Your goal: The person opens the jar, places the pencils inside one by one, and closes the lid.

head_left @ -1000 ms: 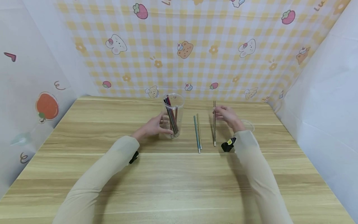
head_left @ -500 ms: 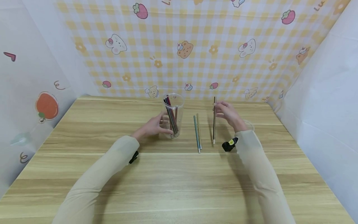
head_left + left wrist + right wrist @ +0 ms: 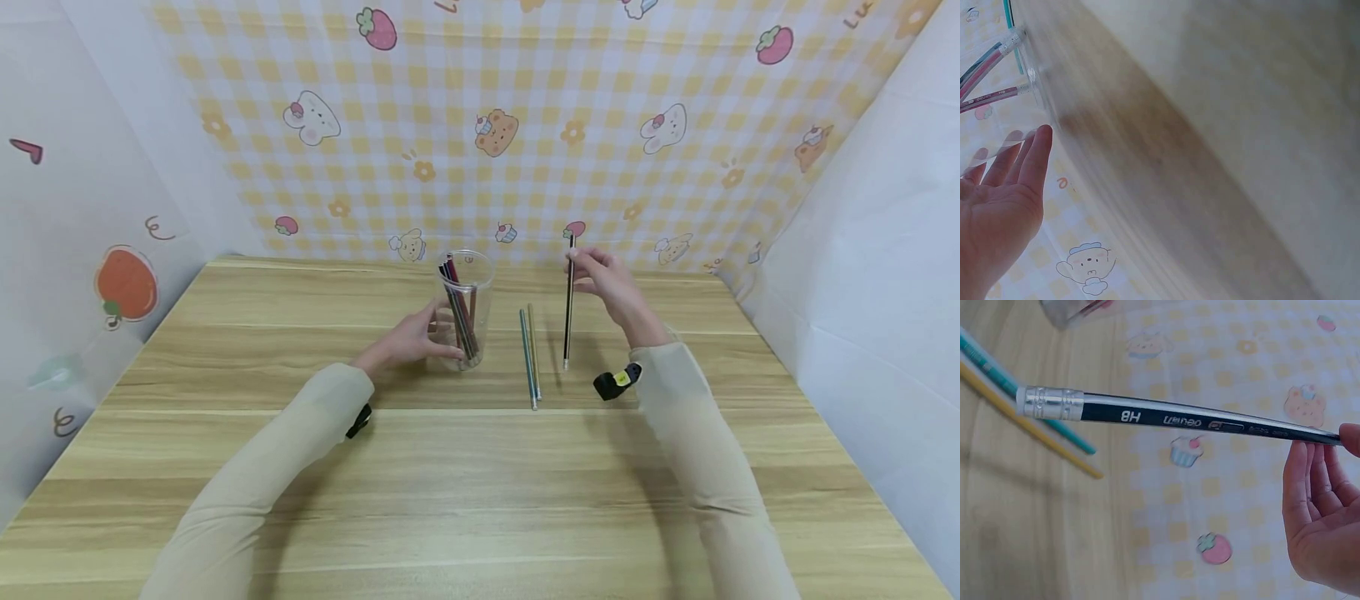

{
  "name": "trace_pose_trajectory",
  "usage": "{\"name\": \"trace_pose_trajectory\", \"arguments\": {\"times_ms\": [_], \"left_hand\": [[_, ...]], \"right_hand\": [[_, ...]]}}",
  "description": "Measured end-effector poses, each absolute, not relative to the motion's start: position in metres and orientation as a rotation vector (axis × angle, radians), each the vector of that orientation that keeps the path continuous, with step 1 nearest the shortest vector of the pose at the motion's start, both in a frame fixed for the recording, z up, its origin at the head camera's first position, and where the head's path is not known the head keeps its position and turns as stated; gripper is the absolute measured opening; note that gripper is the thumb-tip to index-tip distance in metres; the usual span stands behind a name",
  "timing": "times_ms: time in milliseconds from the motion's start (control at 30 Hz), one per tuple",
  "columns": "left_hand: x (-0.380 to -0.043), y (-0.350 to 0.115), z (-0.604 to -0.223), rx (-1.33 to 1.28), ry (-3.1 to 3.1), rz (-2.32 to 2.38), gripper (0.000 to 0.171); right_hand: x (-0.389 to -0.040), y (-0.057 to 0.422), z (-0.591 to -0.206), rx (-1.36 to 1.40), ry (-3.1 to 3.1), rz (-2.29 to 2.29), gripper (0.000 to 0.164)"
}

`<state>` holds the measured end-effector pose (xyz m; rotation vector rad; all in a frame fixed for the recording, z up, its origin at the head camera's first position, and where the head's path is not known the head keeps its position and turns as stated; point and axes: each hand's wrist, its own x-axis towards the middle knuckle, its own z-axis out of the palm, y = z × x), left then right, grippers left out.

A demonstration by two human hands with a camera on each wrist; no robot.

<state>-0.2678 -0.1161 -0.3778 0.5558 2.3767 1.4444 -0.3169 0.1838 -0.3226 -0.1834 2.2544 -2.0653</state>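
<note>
black pencil (image 3: 1179, 415), wooden table (image 3: 450, 500), checked backdrop (image 3: 525, 83)

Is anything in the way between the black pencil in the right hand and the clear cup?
Nothing visible blocks the way. Between the black pencil and the clear cup, only the blue-green pencil and yellow pencil lie flat on the table. The left hand holds the cup from its opposite side.

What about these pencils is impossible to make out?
Count in cup: pencils overlap in head view, cut by left edge in left wrist view.
Tip of held pencil: too small in head view, behind right hand in right wrist view.
Print on teal pencil: too small in head, blurred in right wrist.
</note>
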Motion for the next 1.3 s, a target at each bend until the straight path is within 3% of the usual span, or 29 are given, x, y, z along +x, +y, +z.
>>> {"name": "trace_pose_trajectory", "arguments": {"times_ms": [700, 1300], "left_hand": [[-0.266, -0.117, -0.376, 0.557, 2.358, 1.449, 0.084], [-0.265, -0.116, -0.374, 0.559, 2.363, 1.449, 0.082]], "right_hand": [[-0.286, 0.149, -0.255, -0.616, 2.083, -2.581, 0.005], [-0.267, 0.125, -0.231, -0.872, 1.817, -2.995, 0.006]]}}
